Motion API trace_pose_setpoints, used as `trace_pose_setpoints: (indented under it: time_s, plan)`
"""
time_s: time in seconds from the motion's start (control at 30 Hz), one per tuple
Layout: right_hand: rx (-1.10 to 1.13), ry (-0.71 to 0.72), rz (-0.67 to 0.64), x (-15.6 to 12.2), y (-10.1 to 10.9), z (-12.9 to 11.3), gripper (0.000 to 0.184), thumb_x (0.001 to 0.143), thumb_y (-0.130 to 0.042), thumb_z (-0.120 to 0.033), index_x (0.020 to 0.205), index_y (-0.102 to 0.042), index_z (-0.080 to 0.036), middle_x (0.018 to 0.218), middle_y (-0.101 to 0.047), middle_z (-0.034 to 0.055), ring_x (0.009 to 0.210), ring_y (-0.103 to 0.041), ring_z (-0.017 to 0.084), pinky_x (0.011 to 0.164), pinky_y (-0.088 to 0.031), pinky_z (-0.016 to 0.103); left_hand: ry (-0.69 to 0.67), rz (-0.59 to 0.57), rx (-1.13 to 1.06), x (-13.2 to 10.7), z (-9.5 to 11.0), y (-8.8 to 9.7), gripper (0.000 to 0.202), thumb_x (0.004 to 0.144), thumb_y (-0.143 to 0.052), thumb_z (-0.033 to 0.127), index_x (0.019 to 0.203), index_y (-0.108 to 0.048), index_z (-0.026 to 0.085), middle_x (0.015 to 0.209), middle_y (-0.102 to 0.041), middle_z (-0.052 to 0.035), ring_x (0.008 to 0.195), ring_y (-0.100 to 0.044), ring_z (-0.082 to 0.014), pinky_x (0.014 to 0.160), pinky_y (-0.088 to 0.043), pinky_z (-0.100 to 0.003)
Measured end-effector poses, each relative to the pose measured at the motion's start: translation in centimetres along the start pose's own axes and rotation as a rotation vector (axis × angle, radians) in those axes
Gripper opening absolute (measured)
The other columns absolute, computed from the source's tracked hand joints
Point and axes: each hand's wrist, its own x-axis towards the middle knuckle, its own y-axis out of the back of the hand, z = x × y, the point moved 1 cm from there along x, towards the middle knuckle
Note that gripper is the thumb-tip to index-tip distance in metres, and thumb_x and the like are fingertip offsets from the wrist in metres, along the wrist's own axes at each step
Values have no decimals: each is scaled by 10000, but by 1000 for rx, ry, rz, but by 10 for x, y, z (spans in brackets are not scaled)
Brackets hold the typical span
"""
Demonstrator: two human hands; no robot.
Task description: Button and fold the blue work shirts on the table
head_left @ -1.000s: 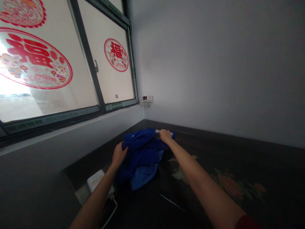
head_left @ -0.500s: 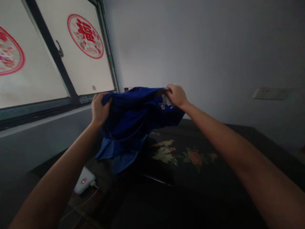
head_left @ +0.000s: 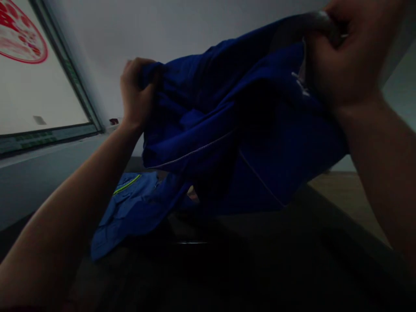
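A dark blue garment (head_left: 208, 104) with thin white seams and small white lettering hangs in loose folds, raised in front of me. My left hand (head_left: 138, 91) is closed on its upper left edge. Nearer to me and higher, my right hand (head_left: 347, 52) grips the upper right edge, where a grey part of the cloth shows. Below on the left lies lighter blue cloth (head_left: 130, 208) with a yellow-green stripe. Whether it belongs to the same garment I cannot tell. Folds and shadow hide much of the inside.
A dark surface (head_left: 211, 264) with a shiny edge lies under the cloth. On the left is a window (head_left: 48, 95) with a round red sticker (head_left: 22, 34). A pale wall (head_left: 107, 39) rises behind, and brownish floor (head_left: 344, 199) shows at the right.
Both hands still hold the garment. My right hand has come up, right and closer, spreading the cloth wider. My view has turned right, and the striped cloth now shows at lower left.
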Motion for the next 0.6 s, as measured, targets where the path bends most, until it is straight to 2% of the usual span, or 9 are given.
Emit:
trace_pose_setpoints:
  time_s: [0.07,0.13,0.17,0.23,0.33,0.4,0.47,0.53,0.6]
  plan:
    - [-50,-14,-8,-25,23,-2,381,926,-360,-466,943,-652,-222,962,-635,46,1026,-592,277,877,-405,418,-19,9,-25,-9,14,-15,484,888,-486,445,1080,-589,13,961,-553,-1,1033,-550,-152,882,-412,-298]
    - [-46,19,-96,-63,39,-15,299,928,-387,-442,967,-636,-283,950,-648,13,946,-618,227,833,-435,385,-21,-64,-70,-31,22,-29,350,891,-545,364,1060,-619,66,960,-575,-21,998,-547,-142,906,-430,-293]
    - [-13,86,-140,-86,43,-26,238,936,-412,-377,982,-629,-290,910,-657,15,875,-630,203,788,-457,359,-21,-148,-103,-47,23,-38,302,890,-554,325,1058,-629,85,956,-580,-33,980,-546,-147,913,-438,-302]
    - [133,315,-385,-141,42,-52,249,930,-385,-193,1010,-619,-221,831,-670,58,743,-629,182,635,-466,312,-18,-408,-175,-91,23,-54,267,890,-531,269,1087,-631,119,966,-578,-51,956,-552,-164,908,-457,-327]
    - [324,410,-815,-235,25,-93,188,849,-515,-142,999,-624,-171,755,-681,48,616,-619,156,533,-436,273,-7,-826,-237,-178,22,-72,300,882,-476,216,1145,-619,192,1037,-563,-59,976,-558,-186,918,-466,-350]
    - [441,426,-1106,-291,14,-116,253,793,-626,-193,1043,-620,-155,781,-696,45,650,-647,165,530,-440,257,-10,-1017,-248,-234,24,-72,325,888,-455,213,1171,-614,234,1064,-562,-63,1015,-548,-195,938,-457,-349]
    - [551,408,-1295,-326,7,-130,482,781,-669,-369,1189,-570,-131,876,-714,75,706,-670,202,534,-457,275,0,-1153,-256,-277,27,-63,342,895,-444,212,1194,-603,260,1107,-567,-66,1056,-541,-200,971,-439,-353]
    - [653,385,-1406,-334,4,-132,616,787,-633,-509,1270,-526,-142,939,-715,92,744,-677,223,546,-464,286,26,-1216,-256,-299,28,-48,363,904,-439,228,1239,-571,275,1176,-562,-71,1107,-530,-210,1011,-413,-373]
    - [754,345,-1441,-320,0,-124,515,837,-573,-511,1240,-562,-190,952,-712,76,775,-673,209,585,-465,274,75,-1227,-262,-302,26,-31,395,911,-452,290,1301,-511,283,1262,-536,-75,1169,-507,-226,1040,-391,-395]
